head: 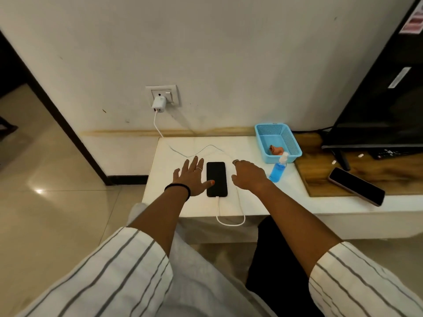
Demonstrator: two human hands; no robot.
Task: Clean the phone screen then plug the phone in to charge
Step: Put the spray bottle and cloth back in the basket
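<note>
Two hands flank the slim glossy black phone [216,178], lying flat near the white stone ledge's [190,207] front edge, smooth white cable [229,219] plugged in. Left hand [191,177] splayed flat, thumb on glass; right hand [248,176] loosely curled, holding nothing.

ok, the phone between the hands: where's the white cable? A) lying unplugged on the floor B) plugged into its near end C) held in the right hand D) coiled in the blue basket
B: the white cable runs from the charger on the wall, loops off the table edge and enters the near end of the phone.
</note>
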